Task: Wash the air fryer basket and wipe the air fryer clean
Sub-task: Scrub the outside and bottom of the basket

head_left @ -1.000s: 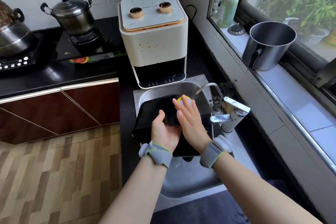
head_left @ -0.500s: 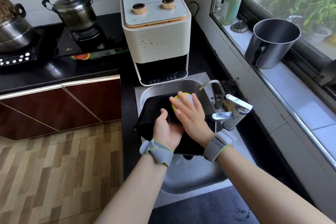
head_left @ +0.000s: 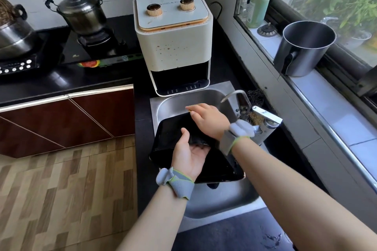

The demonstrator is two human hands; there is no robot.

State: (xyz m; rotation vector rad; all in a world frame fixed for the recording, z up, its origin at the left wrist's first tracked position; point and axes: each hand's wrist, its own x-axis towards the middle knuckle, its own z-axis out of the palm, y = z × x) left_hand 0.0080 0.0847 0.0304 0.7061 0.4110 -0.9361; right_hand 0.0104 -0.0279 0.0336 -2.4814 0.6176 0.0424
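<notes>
**Two hands working one wet basket over the sink**

Both hands are busy at the lower middle of the frame, where the black, square, non-stick air fryer basket (head_left: 173,136) is leaning tilted across the stainless steel sink (head_left: 220,201). The left hand (head_left: 188,155) is gripping the basket's near wall, thumb outside and fingers wrapped over the rim. The right hand (head_left: 208,120) is pressing a small yellow sponge (head_left: 190,110), mostly hidden, against the far rim, fingers curled over it. Judging by its look, the basket is stiff, fairly light metal, likely slippery when wet; the rim, or the handle if it can be reached, seems the safest hold. Above the sink, the cream, boxy air fryer (head_left: 173,47) is standing on the black bench (head_left: 142,128), its front speckled with brown spots.
</notes>
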